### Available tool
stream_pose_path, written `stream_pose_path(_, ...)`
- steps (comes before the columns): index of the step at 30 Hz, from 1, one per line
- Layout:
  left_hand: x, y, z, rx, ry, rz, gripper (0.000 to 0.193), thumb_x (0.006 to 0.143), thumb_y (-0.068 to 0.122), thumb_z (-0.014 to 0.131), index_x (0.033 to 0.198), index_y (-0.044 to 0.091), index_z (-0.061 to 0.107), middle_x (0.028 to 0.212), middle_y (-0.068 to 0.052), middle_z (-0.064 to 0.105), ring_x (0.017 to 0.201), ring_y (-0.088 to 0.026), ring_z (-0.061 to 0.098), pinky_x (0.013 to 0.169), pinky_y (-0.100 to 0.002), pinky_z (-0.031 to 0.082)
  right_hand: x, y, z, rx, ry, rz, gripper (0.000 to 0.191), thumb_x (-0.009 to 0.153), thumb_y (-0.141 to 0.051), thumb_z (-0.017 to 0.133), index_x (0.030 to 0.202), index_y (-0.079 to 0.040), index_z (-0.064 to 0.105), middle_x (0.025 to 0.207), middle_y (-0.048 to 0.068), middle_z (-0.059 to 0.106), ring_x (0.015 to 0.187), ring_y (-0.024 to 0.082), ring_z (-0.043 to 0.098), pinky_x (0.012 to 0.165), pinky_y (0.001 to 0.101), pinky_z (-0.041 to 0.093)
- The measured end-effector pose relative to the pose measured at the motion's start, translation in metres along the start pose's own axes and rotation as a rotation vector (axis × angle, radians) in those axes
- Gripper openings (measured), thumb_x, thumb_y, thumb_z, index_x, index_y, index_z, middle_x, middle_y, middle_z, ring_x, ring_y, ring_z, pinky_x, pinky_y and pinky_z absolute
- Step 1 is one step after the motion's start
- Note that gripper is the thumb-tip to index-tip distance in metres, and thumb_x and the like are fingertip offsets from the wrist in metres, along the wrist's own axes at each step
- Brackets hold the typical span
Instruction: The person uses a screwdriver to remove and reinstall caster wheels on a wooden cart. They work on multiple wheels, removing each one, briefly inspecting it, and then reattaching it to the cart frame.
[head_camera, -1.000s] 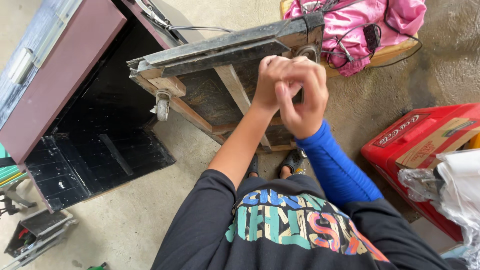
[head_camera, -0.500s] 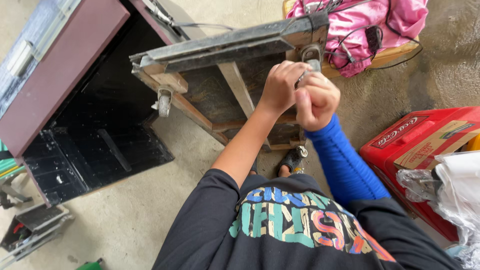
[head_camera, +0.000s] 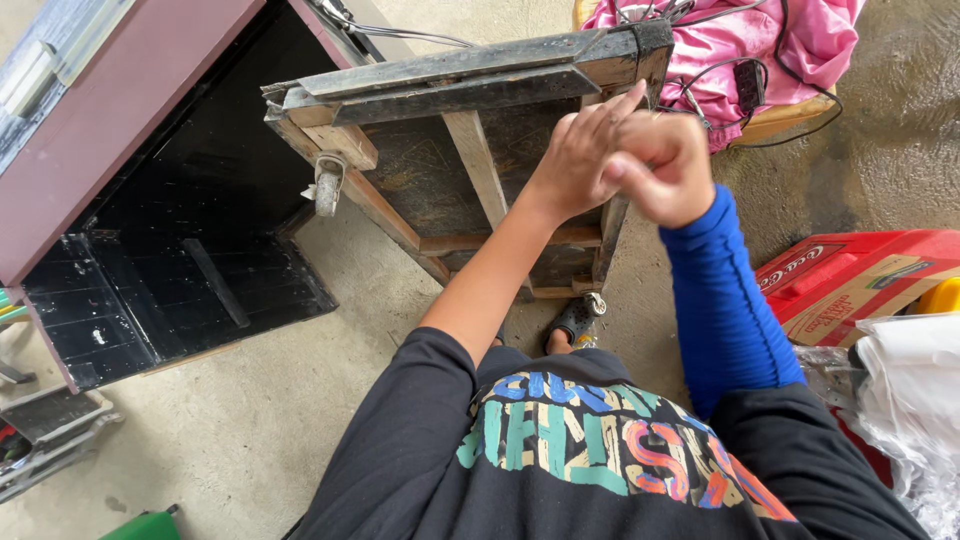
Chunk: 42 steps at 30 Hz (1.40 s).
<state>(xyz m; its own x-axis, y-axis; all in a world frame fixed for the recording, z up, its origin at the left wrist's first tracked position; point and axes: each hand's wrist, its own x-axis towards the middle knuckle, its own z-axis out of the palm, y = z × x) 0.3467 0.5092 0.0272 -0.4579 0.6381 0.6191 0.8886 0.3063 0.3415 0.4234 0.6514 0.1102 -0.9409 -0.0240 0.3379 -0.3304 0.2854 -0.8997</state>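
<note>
Two hands, left hand (head_camera: 580, 150), right hand (head_camera: 665, 165), one wooden cart (head_camera: 450, 150), two casters (head_camera: 327, 185)

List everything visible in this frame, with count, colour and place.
wooden cart frame: one, dark weathered wood, tipped on edge, centre top
caster wheel: one, pale grey, on the frame's left corner
cabinet: one, maroon outside, black inside, left
pink cloth: one, top right, black cables over it
red crate: one, right edge
white plastic bags: white, lower right
sandalled foot: one, below the frame
left hand: bare, against the frame's right rail
right hand: fisted, blue sleeve, beside the left hand
</note>
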Motion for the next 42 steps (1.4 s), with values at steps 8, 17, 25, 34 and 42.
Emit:
stream_pose_path(8, 0.008, -0.002, 0.009, 0.044, 0.040, -0.128, 0.028, 0.090, 0.024, 0.080, 0.115, 0.021, 0.069, 0.094, 0.007, 0.074, 0.098, -0.015, 0.069, 0.095, -0.039, 0.042, -0.016, -0.047, 0.010, -0.822, 0.283, 0.029, 0.045, 0.106, -0.036, 0.068, 0.114, 0.007, 0.060, 0.086, 0.022, 0.065, 0.073, 0.038, 0.067, 0.064, 0.0432, 0.054)
stream_pose_path(17, 0.009, -0.016, -0.005, -0.045, 0.074, -0.167, 0.040, 0.075, 0.030, 0.085, 0.110, 0.019, 0.069, 0.101, 0.003, 0.074, 0.100, -0.016, 0.068, 0.101, -0.042, 0.044, 0.007, -0.061, -0.017, -1.095, -0.186, 0.025, 0.040, 0.106, -0.037, 0.070, 0.093, -0.002, 0.056, 0.070, 0.016, 0.063, 0.062, 0.035, 0.066, 0.061, 0.0456, 0.054)
stream_pose_path(25, 0.007, -0.021, -0.021, -0.217, -0.187, -0.048, 0.059, 0.085, 0.025, 0.084, 0.140, 0.019, 0.063, 0.123, 0.000, 0.072, 0.108, -0.017, 0.064, 0.093, -0.036, 0.050, -0.003, -0.087, -0.017, -1.144, -0.270, 0.173, 0.040, 0.094, -0.037, 0.077, 0.101, 0.000, 0.062, 0.070, 0.017, 0.066, 0.063, 0.037, 0.068, 0.060, 0.0464, 0.054)
stream_pose_path(34, 0.032, -0.042, -0.021, -0.124, -0.273, 0.059, 0.044, 0.077, 0.029, 0.089, 0.116, 0.016, 0.073, 0.114, -0.001, 0.075, 0.111, -0.021, 0.066, 0.096, -0.044, 0.053, 0.017, -0.087, 0.004, -1.288, -0.204, -0.040, 0.042, 0.096, -0.043, 0.071, 0.110, -0.004, 0.062, 0.086, 0.010, 0.070, 0.080, 0.028, 0.071, 0.074, 0.0444, 0.053)
stream_pose_path(42, 0.046, -0.027, -0.041, -0.214, -0.366, 0.061, 0.038, 0.074, 0.026, 0.087, 0.108, 0.014, 0.077, 0.109, -0.006, 0.075, 0.102, -0.025, 0.069, 0.094, -0.042, 0.054, 0.013, -0.100, 0.014, -1.298, -0.208, 0.255, 0.049, 0.094, -0.056, 0.067, 0.108, -0.009, 0.062, 0.096, 0.014, 0.067, 0.088, 0.029, 0.070, 0.081, 0.0461, 0.050)
